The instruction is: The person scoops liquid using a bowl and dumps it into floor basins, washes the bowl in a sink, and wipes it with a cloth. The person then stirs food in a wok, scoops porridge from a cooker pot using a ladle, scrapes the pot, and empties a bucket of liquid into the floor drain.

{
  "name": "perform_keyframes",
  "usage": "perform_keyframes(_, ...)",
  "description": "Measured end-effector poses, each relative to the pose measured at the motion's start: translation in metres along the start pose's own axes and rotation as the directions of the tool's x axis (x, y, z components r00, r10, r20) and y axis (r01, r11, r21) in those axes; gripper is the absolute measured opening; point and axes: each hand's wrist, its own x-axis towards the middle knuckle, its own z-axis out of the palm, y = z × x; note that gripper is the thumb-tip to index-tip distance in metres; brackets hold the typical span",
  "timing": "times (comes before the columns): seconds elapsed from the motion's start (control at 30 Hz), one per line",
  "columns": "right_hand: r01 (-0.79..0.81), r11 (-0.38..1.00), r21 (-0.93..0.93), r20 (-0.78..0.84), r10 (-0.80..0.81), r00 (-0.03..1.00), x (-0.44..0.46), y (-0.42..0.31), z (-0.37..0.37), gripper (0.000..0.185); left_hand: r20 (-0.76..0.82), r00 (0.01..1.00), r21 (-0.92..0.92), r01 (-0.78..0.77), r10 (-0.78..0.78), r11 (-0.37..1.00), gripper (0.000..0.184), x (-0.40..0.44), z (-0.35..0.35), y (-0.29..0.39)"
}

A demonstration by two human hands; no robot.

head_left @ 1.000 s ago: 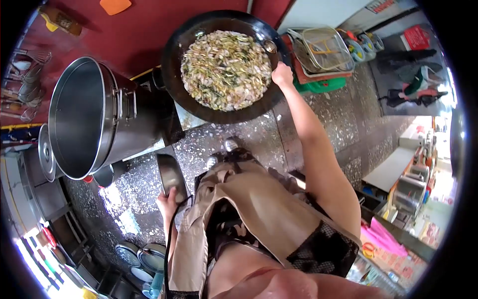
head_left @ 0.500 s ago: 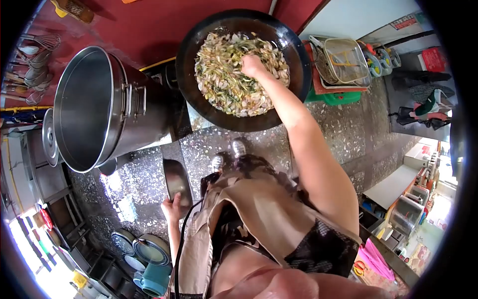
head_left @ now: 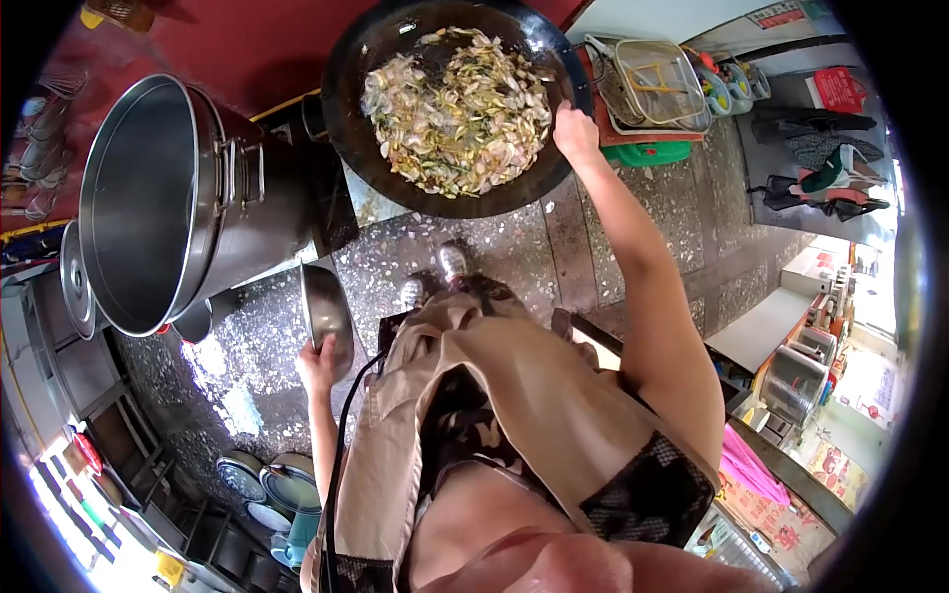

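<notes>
A large black wok [head_left: 341, 128] holds a spread of pale sliced pieces mixed with green strips [head_left: 494, 119]. My right hand [head_left: 576, 133] is closed at the wok's right rim; whether its fingers grip the rim or a thin handle I cannot tell. Low on my left side, my left hand [head_left: 318, 361] grips a shiny metal bowl [head_left: 326, 308] by its edge, with the bowl tilted on its side. The bowl hangs above the speckled floor, apart from the wok.
A tall steel pot [head_left: 262, 222] stands left of the wok, with a round lid [head_left: 77, 282] beside it. Wire baskets [head_left: 657, 84] sit on the right over a green container [head_left: 647, 153]. Several basins [head_left: 292, 484] lie at lower left. Whisks and ladles hang on the left wall.
My right hand has moved from above the middle of the food to the wok's right rim. The food has shifted, baring a patch of wok near the top. My left hand still holds the bowl.
</notes>
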Motion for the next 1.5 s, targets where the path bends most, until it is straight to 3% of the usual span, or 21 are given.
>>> perform_keyframes(0.07, -0.158, 0.984, 0.080, 0.068, 0.153, 0.986, 0.003, -0.008, 0.006, 0.028, 0.006, 1.000, 0.007, 0.012, -0.012, 1.000, 0.032, -0.001, 0.000, 0.002)
perform_keyframes(0.13, -0.209, 0.964, 0.166, 0.257, 0.162, 0.953, 0.007, -0.024, 0.024, 0.028, -0.019, 1.000, 0.024, -0.012, 0.013, 1.000, 0.033, -0.004, -0.002, 0.003)
perform_keyframes(0.27, -0.159, 0.951, 0.265, 0.417, 0.036, 0.908, 0.001, -0.076, 0.008, 0.032, -0.030, 0.999, 0.030, 0.025, -0.024, 0.999, 0.032, -0.003, -0.003, -0.019)
perform_keyframes(0.3, -0.101, 0.943, 0.317, 0.333, -0.011, 0.943, 0.002, -0.084, 0.020, 0.030, -0.038, 0.999, 0.076, 0.020, -0.017, 0.997, 0.032, -0.003, -0.004, -0.016)
perform_keyframes(0.5, 0.141, 0.961, 0.238, 0.274, -0.206, 0.939, -0.039, -0.097, -0.052, 0.023, -0.041, 0.999, 0.023, -0.021, 0.022, 1.000, 0.030, 0.006, -0.004, -0.032)
perform_keyframes(0.6, 0.005, 1.000, 0.029, 0.222, -0.011, 0.975, -0.046, -0.069, -0.061, 0.019, -0.046, 0.998, -0.014, -0.054, 0.053, 0.998, 0.031, 0.011, -0.003, -0.039)
perform_keyframes(0.73, -0.010, 0.989, -0.149, 0.295, 0.054, 0.954, -0.036, -0.031, -0.043, 0.020, -0.049, 0.997, -0.053, -0.059, 0.056, 0.997, 0.029, 0.017, -0.002, -0.048)
perform_keyframes(0.77, -0.022, 0.997, -0.080, 0.306, 0.045, 0.951, -0.034, -0.023, -0.031, 0.019, -0.047, 0.997, -0.031, -0.056, 0.054, 0.998, 0.028, 0.016, -0.005, -0.042)
perform_keyframes(0.8, 0.089, 0.991, -0.099, 0.330, -0.052, 0.943, -0.032, -0.016, -0.017, 0.017, -0.044, 0.998, -0.007, -0.052, 0.052, 0.999, 0.028, 0.014, -0.007, -0.037)
perform_keyframes(0.83, -0.092, 0.994, 0.055, 0.493, 0.053, 0.868, -0.032, -0.022, -0.020, 0.016, -0.044, 0.998, -0.006, -0.044, 0.044, 0.999, 0.028, 0.013, -0.007, -0.040)
perform_keyframes(0.87, -0.295, 0.940, 0.170, 0.652, 0.117, 0.749, -0.034, -0.034, -0.025, 0.016, -0.048, 0.997, -0.001, -0.052, 0.052, 0.999, 0.028, 0.014, -0.007, -0.043)
perform_keyframes(0.97, -0.527, 0.758, 0.384, 0.824, -0.025, 0.565, -0.038, -0.066, -0.019, 0.014, -0.046, 0.998, 0.010, -0.037, 0.037, 0.999, 0.028, 0.012, -0.008, -0.045)
perform_keyframes(1.07, -0.760, 0.522, 0.388, 0.921, -0.184, 0.344, -0.014, -0.092, 0.000, 0.007, -0.044, 0.999, -0.010, -0.007, 0.006, 1.000, 0.028, 0.009, -0.010, -0.040)
perform_keyframes(1.1, -0.875, 0.355, 0.329, 0.940, -0.215, 0.266, -0.002, -0.099, 0.010, 0.006, -0.043, 0.999, -0.036, 0.001, -0.003, 0.999, 0.028, 0.009, -0.010, -0.037)
perform_keyframes(1.13, -0.905, 0.267, 0.330, 0.917, -0.317, 0.241, 0.008, -0.104, 0.010, 0.009, -0.050, 0.999, -0.032, 0.001, -0.002, 0.999, 0.028, 0.009, -0.010, -0.036)
perform_keyframes(1.23, -0.948, -0.140, 0.286, 0.847, -0.426, 0.318, 0.035, -0.118, 0.012, 0.015, -0.054, 0.998, -0.065, 0.037, -0.040, 0.997, 0.029, 0.008, -0.011, -0.036)
perform_keyframes(1.27, -0.949, -0.213, 0.231, 0.829, -0.468, 0.307, 0.044, -0.117, 0.010, 0.017, -0.059, 0.998, -0.062, 0.033, -0.037, 0.998, 0.029, 0.009, -0.011, -0.039)
perform_keyframes(1.37, -0.878, -0.318, 0.358, 0.762, -0.443, 0.471, 0.062, -0.102, 0.010, 0.016, -0.067, 0.997, -0.005, 0.036, -0.037, 0.999, 0.029, 0.010, -0.011, -0.038)
perform_keyframes(1.4, -0.862, -0.308, 0.403, 0.778, -0.381, 0.500, 0.068, -0.094, 0.009, 0.013, -0.067, 0.997, -0.004, 0.033, -0.033, 0.999, 0.029, 0.010, -0.011, -0.036)
perform_keyframes(1.47, -0.728, -0.031, 0.685, 0.718, -0.141, 0.682, 0.063, -0.082, 0.002, 0.017, -0.073, 0.995, 0.037, 0.064, -0.061, 0.997, 0.029, 0.009, -0.011, -0.029)
perform_keyframes(1.5, -0.557, 0.445, 0.701, 0.645, -0.063, 0.761, 0.061, -0.074, -0.003, 0.019, -0.072, 0.996, 0.035, 0.061, -0.058, 0.998, 0.029, 0.009, -0.009, -0.027)
